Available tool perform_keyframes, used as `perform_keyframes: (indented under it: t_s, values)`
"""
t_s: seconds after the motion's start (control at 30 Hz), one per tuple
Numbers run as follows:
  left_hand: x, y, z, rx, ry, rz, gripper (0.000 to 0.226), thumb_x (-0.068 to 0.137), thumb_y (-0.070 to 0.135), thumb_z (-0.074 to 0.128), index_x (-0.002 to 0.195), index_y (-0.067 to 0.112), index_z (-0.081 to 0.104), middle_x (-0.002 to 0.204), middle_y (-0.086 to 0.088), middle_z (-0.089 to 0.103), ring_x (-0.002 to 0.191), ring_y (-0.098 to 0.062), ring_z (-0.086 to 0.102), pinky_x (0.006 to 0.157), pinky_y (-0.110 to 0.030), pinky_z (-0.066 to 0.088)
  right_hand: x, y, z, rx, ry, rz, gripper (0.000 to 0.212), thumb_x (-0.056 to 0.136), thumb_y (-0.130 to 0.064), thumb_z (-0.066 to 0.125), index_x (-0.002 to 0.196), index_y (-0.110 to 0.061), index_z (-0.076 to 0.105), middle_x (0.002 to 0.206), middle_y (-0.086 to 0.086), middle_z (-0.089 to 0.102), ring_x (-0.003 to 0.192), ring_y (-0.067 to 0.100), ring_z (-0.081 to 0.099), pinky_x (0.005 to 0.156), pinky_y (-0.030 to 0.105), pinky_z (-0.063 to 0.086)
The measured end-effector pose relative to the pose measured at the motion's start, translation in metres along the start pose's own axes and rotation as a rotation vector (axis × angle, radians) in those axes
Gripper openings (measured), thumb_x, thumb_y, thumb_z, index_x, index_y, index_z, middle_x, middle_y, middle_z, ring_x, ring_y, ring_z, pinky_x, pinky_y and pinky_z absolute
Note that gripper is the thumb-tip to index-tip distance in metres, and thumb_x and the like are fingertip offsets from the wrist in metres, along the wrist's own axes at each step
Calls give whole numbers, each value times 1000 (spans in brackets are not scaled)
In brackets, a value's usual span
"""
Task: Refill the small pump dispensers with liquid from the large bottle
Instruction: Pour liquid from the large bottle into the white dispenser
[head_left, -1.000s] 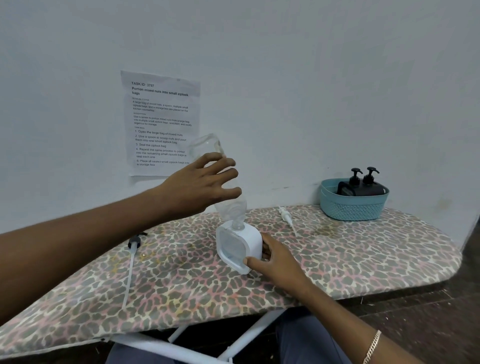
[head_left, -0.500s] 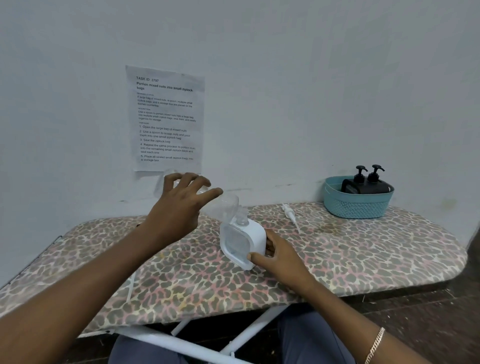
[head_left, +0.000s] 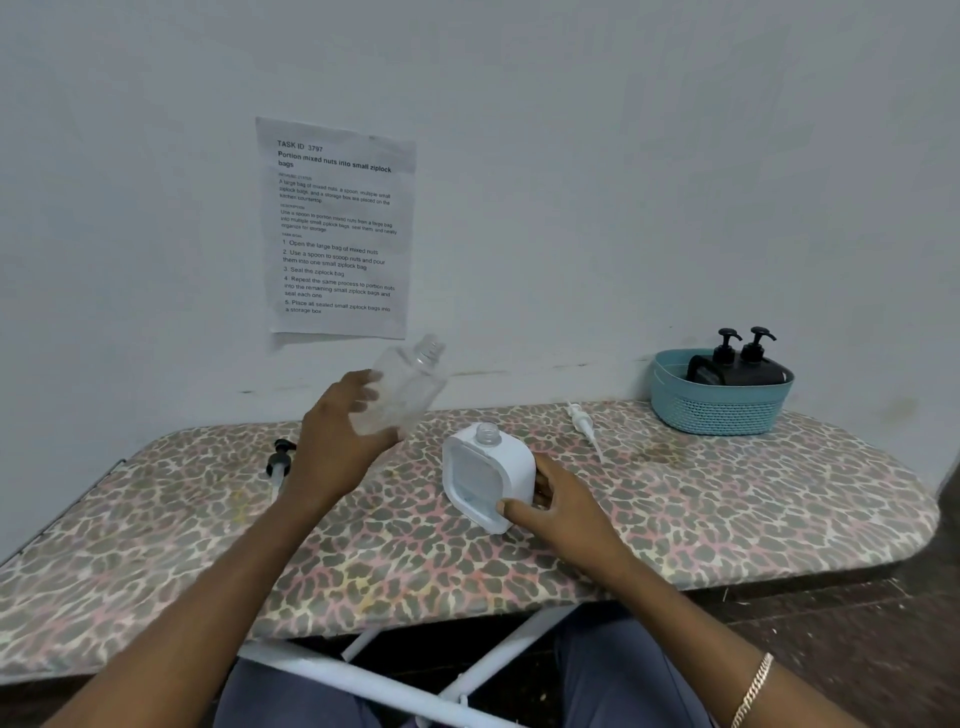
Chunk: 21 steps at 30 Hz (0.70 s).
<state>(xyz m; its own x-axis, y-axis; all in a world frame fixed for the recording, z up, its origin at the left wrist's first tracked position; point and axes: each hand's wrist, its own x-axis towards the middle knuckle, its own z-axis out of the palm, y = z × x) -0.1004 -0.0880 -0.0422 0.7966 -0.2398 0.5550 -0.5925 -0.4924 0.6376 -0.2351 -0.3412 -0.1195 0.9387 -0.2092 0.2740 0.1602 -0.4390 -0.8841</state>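
My left hand grips a clear plastic bottle above the board; the bottle tilts with its open neck pointing up and to the right, and it looks empty. My right hand holds a small white square dispenser standing on the board, its threaded neck uncapped. A white pump head with tube lies behind the dispenser. A black pump head with a white tube lies to the left of my left hand.
A teal basket at the back right of the leopard-print ironing board holds two black pump dispensers. A printed sheet is taped to the wall. White board legs and dark floor show below.
The clear bottle was upside down over the white dispenser's neck; my left hand has lowered it, swung it left and turned its neck upward. My right hand stays on the dispenser.
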Motion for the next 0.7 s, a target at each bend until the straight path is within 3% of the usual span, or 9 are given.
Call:
perform_keyframes:
  t_s: [0.13,0.23,0.43,0.6,0.7]
  values:
    - [-3,-3,2,-188,43,-171,61,77,30,94,124,26,56,112,8,67,101,-7,66,79,-28,52,0,0,1,2,-2,0,64,85,-36,81,143,-34,55,130,-18,68,117,0,66,98,32,58]
    - [-8,-7,9,-236,81,-236,63,76,31,94,124,21,53,111,3,68,100,-13,68,79,-32,53,0,0,1,2,1,1,64,84,-38,81,143,-34,55,130,-18,68,116,0,66,96,30,57]
    - [-23,-20,28,-202,87,-242,60,77,25,94,115,19,48,111,-3,64,102,-21,68,79,-36,54,0,2,1,-13,5,7,64,86,-36,82,143,-34,54,130,-19,67,116,-2,65,95,26,57]
    - [-29,-20,34,-193,112,-246,62,77,24,93,116,18,45,106,3,57,103,-25,66,80,-39,54,0,0,1,-8,8,6,63,87,-33,82,143,-34,55,130,-18,68,116,-3,65,95,24,56]
    - [-30,-18,35,-184,108,-247,67,77,26,93,120,18,43,112,-3,58,106,-27,64,80,-37,50,0,-1,1,-16,5,5,64,86,-37,82,144,-34,54,130,-18,67,117,-2,65,96,26,57]
